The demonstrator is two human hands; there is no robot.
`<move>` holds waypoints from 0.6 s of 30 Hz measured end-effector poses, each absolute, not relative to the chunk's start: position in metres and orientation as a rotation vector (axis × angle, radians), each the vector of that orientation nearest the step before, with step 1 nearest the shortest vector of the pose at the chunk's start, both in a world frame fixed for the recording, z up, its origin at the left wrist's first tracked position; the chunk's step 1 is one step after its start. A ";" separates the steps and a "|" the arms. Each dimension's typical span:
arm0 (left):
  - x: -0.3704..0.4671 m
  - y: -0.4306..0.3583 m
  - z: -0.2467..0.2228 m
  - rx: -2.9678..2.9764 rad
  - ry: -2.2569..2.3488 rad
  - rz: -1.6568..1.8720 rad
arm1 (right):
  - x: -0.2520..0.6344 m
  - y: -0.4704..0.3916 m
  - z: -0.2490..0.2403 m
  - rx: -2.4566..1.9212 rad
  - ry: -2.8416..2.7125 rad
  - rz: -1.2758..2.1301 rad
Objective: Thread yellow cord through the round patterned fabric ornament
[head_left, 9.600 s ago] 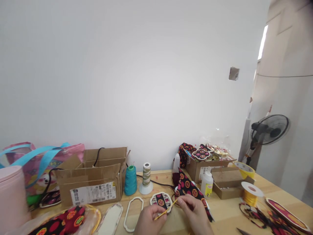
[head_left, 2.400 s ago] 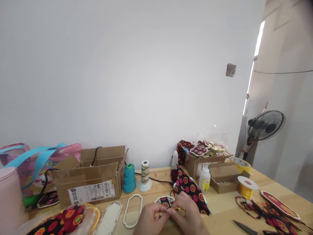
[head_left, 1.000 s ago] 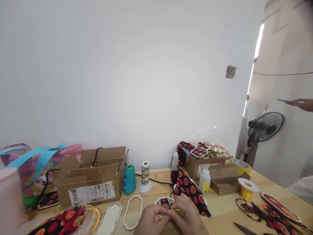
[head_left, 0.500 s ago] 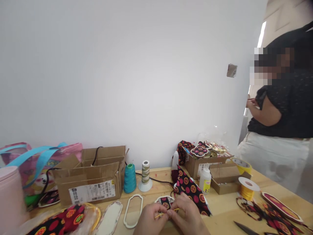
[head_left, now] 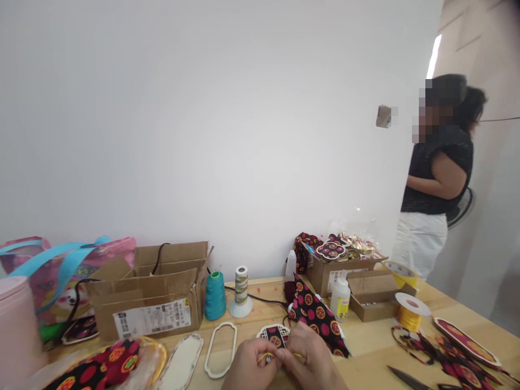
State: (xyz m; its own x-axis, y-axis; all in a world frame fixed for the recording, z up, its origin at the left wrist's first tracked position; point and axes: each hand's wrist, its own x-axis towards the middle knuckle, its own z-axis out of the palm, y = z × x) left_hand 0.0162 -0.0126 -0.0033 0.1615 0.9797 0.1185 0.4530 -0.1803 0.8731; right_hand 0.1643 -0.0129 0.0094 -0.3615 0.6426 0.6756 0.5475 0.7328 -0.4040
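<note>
Both hands meet at the front middle of the table, fingertips pinched together. A thin yellow cord (head_left: 266, 355) runs between my left hand (head_left: 252, 364) and my right hand (head_left: 309, 357), with its middle hidden by the fingers. Just behind them lies a scalloped frame piece (head_left: 273, 333) with dark patterned fabric in it, partly covered by my hands. Dark cloth with red and orange rounds (head_left: 319, 319) rests at the right of it. An open white frame (head_left: 220, 349) lies flat to the left of my left hand.
A cardboard box (head_left: 150, 298), a teal thread cone (head_left: 215, 295) and a striped spool (head_left: 241, 292) stand at the back left. Toward the right are a glue bottle (head_left: 340, 299), a small open box (head_left: 376, 298), a yellow cord spool (head_left: 411, 314) and scissors (head_left: 406, 377). A person (head_left: 439, 168) stands beyond the table.
My hands stay in nearly the same place, while the yellow cord between them now curves more. The person at the right has moved farther away.
</note>
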 end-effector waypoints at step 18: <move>0.015 -0.013 0.001 1.663 1.388 1.020 | 0.172 -0.008 0.017 -0.635 -0.896 1.740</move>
